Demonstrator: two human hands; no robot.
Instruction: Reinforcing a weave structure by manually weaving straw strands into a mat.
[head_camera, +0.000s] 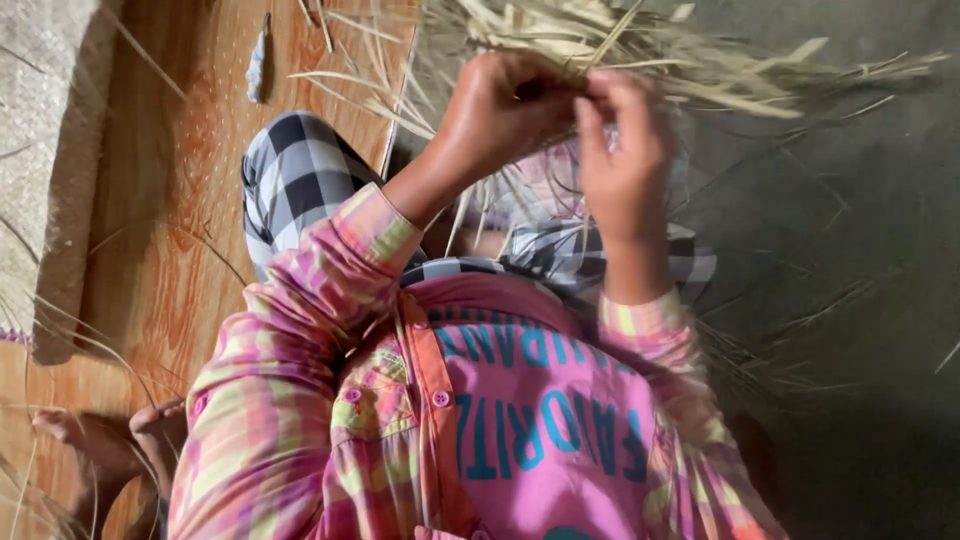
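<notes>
The left hand (500, 115) is curled closed around a bundle of dry straw strips (620, 45), and the right hand (620, 150) pinches the same strips with its fingers (600, 95) bent, the two hands touching. The bundle fans out above them, over the checked trousers (300, 175). Pink plaid sleeves (300, 330) lead back to a pink shirt (540, 420). Loose strips lie on the wood-patterned floor (180, 200), beside a woven mat (45, 150) and a small pale object (258, 60).

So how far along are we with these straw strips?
Done: a woven mat lies at the left edge. In hand: the left hand and right hand grip a bundle of dried strips, its ends unwoven. Left: loose strips scattered over the floor.
</notes>
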